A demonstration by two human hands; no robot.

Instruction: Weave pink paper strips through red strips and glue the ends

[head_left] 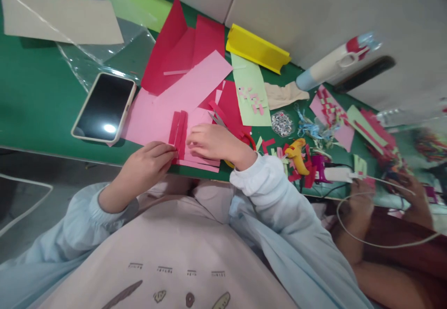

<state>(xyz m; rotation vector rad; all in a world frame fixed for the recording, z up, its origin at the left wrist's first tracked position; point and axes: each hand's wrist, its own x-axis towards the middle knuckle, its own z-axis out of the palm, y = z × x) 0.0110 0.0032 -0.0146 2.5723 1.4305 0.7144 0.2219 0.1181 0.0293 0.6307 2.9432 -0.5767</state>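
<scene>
Smartphone [104, 107], a dark glossy slab in a pale case, lies face up at the left on the green table [35, 94], just beside the pink paper sheet [150, 118]. Left hand [145, 169] pinches the near end of the red paper strips [178, 132] between thumb and fingertips, closed on them at the table's front edge. These strips are flat, narrow and matte, lying side by side on the pink sheet; their long axis runs from the front edge away toward the far side of the table, tilted slightly rightward. Right hand [216, 142] rests just right of the strips, fingers curled and pressing down on the pink sheet; whether it grips anything cannot be told. The strips thus lie between the two hands, touching the left. Behind them, larger red sheets [174, 52] overlap, folded and creased. Farther right lie a yellow folded card [256, 48], a pale green sheet [251, 92] bearing small pink pieces, and a woven pink-and-red mat [330, 108]. Another person's hands [363, 197] appear at far right.
</scene>
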